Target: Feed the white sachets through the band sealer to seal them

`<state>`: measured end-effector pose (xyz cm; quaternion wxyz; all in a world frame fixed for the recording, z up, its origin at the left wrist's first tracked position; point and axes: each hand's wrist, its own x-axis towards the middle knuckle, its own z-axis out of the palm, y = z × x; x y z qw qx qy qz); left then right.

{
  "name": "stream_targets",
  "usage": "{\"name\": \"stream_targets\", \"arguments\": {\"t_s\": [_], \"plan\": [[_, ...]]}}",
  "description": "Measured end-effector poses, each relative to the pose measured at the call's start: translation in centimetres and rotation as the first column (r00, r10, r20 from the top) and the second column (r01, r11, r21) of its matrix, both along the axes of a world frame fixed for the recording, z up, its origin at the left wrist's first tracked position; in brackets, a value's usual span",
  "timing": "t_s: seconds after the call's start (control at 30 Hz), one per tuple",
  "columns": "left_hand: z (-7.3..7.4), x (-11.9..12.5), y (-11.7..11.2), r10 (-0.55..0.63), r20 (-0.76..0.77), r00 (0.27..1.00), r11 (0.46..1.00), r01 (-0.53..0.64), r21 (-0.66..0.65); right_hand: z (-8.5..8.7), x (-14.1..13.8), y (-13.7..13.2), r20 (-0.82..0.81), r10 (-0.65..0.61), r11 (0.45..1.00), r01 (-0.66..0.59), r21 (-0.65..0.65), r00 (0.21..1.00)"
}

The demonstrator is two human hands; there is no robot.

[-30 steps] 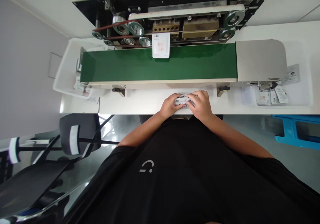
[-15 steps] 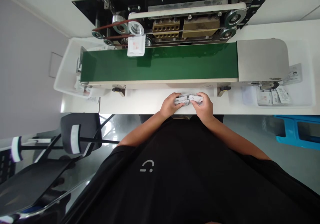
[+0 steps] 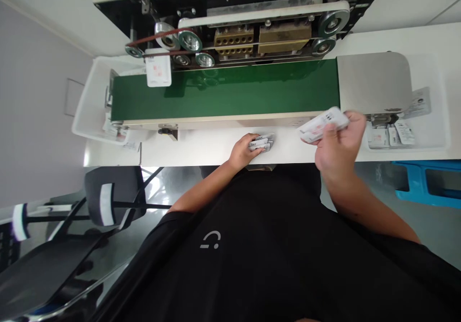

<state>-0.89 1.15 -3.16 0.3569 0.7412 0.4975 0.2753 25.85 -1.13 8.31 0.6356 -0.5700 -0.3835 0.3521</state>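
Several small white printed sachets (image 3: pixel 260 143) are bunched at the table's front edge, and my left hand (image 3: pixel 244 151) is closed around their left side. Raised in front of the conveyor's right part, my right hand (image 3: pixel 337 151) pinches one white sachet (image 3: pixel 326 123) with red print between thumb and fingers; it is tilted and slightly blurred. Another white sachet (image 3: pixel 158 70) hangs by its upper edge from the sealing machine's belts, over the left end of the green conveyor belt (image 3: pixel 230 94).
The band sealing machine (image 3: pixel 245 19) with pulleys and brass blocks spans the back. A white bin (image 3: pixel 84 106) stands at the left. On the right, a clear tray (image 3: pixel 432 142) holds several sachets (image 3: pixel 392 137). A blue stool (image 3: pixel 414 187) and a black chair (image 3: pixel 115 192) flank me.
My right hand has moved right and up from the bunch, carrying one sachet. The sachet in the machine has travelled left. My left hand stays on the bunch.
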Motion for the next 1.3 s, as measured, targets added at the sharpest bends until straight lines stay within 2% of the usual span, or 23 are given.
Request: {"name": "stream_targets", "arguments": {"t_s": [0.07,0.17,0.3,0.4,0.57,0.67,0.8,0.97,1.13,1.2,1.3], "plan": [[-0.2,0.0,0.0,0.012,0.003,1.000,1.000,-0.012,0.009,2.1,2.0,1.9,-0.164,0.082,0.995,-0.090,-0.043,0.983],[-0.3,0.0,0.1,0.023,0.013,1.000,0.999,-0.023,0.022,3.8,5.6,4.9,-0.262,0.189,0.963,-0.230,-0.136,0.946],[-0.2,0.1,0.2,0.021,0.033,0.999,0.999,-0.022,0.026,4.1,9.6,8.6,-0.294,0.278,0.914,-0.346,-0.213,0.914],[-0.1,0.1,0.1,0.024,0.038,0.999,0.999,-0.025,0.028,4.2,10.9,11.0,-0.284,0.228,0.919,-0.302,-0.253,0.931],[0.2,0.1,0.1,0.018,0.028,0.999,1.000,-0.018,0.025,5.0,10.5,13.6,-0.208,0.060,0.920,-0.135,-0.368,0.976],[0.4,0.1,0.2,0.011,0.016,1.000,1.000,-0.011,0.016,5.6,9.6,14.0,-0.192,0.034,0.924,-0.104,-0.367,0.981],[0.5,0.2,0.2,0.002,0.034,0.999,1.000,-0.003,0.027,6.0,8.3,14.1,-0.170,0.050,0.935,-0.106,-0.339,0.984],[0.3,0.1,0.2,-0.003,0.048,0.999,0.999,0.001,0.040,6.9,6.7,15.4,-0.134,0.092,0.918,-0.136,-0.372,0.987],[0.4,0.0,0.2,-0.009,0.044,0.999,0.998,0.007,0.054,6.8,6.2,16.5,-0.090,0.213,0.901,-0.231,-0.367,0.973],[0.4,0.0,0.2,-0.011,0.038,0.999,0.998,0.009,0.057,6.3,6.3,16.0,-0.070,0.246,0.912,-0.255,-0.322,0.967],[0.2,0.0,0.1,-0.013,0.036,0.999,0.998,0.011,0.064,5.2,5.7,13.2,0.053,0.204,0.961,-0.189,-0.202,0.978]]}}
